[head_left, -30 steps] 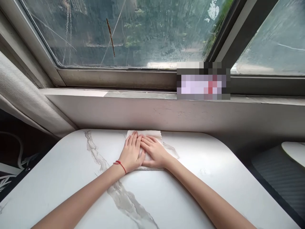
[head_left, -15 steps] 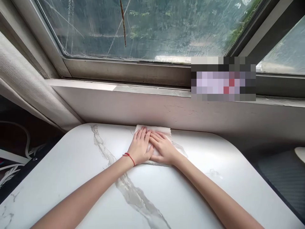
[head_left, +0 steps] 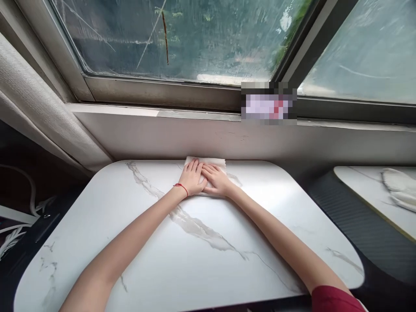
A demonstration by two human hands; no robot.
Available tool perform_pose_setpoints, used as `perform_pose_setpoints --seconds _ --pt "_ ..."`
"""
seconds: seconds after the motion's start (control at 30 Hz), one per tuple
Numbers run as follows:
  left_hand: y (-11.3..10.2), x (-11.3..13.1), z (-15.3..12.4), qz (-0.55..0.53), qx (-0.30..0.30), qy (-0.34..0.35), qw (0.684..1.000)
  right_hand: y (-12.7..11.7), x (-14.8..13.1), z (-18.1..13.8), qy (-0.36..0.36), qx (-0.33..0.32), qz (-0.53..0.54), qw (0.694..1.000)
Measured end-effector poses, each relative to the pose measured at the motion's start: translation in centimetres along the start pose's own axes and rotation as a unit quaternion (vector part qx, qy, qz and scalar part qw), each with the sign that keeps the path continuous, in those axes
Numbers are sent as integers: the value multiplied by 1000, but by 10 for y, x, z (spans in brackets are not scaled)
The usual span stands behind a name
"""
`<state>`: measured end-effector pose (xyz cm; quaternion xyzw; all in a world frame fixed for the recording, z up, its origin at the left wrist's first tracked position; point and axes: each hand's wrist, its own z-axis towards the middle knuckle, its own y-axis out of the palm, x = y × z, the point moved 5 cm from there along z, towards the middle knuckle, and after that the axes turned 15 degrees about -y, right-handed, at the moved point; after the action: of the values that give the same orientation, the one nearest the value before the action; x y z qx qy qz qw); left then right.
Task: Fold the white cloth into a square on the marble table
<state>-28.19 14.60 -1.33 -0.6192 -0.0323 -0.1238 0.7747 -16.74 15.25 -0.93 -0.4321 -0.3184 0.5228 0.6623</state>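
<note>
A white cloth (head_left: 220,163) with a zigzag edge lies flat at the far edge of the marble-patterned white table (head_left: 156,264), against the wall. My left hand (head_left: 191,179), with a red string at the wrist, presses palm down on its left part, fingers stretched forward. Beside it, my right hand (head_left: 217,180) also rests flat on the cloth, fingers pointing left and touching the left hand. Both hands are open, and they cover the cloth's middle.
Behind the table rise a low wall (head_left: 156,138) and a sliding window (head_left: 195,43). A pale curtain (head_left: 42,104) hangs at left above white cables (head_left: 14,238). At right, a second marble-patterned surface (head_left: 360,182) carries a bunched white fabric (head_left: 401,186).
The view has shifted, bringing the table's near edge, a red sleeve and the second surface into sight. Both hands stay flat on the cloth by the wall.
</note>
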Motion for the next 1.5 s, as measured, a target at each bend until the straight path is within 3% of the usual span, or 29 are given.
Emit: perform_pose_setpoints --seconds 0.23,0.6,0.83,0.97,1.1,1.3,1.5 --pt "-2 29 -31 -17 -36 80 996 -14 -47 -35 56 8 -33 998" --pt "-5 117 -135 -61 -63 183 979 -55 -155 -127 139 7 -45 989" --pt "-5 139 -161 -70 -54 194 977 -69 -176 -148 141 0 -23 990" --pt "-1 143 -155 -64 -48 180 980 -71 -168 -151 126 -9 -11 992" --pt "4 148 -134 -67 -49 170 982 -72 -142 -154 115 -9 -10 993" --pt "18 154 -71 -51 -60 144 986 -73 -78 -153 109 -9 -19 994" --pt "35 158 -1 -48 -33 119 991 -71 -4 -150 108 -9 -34 993"
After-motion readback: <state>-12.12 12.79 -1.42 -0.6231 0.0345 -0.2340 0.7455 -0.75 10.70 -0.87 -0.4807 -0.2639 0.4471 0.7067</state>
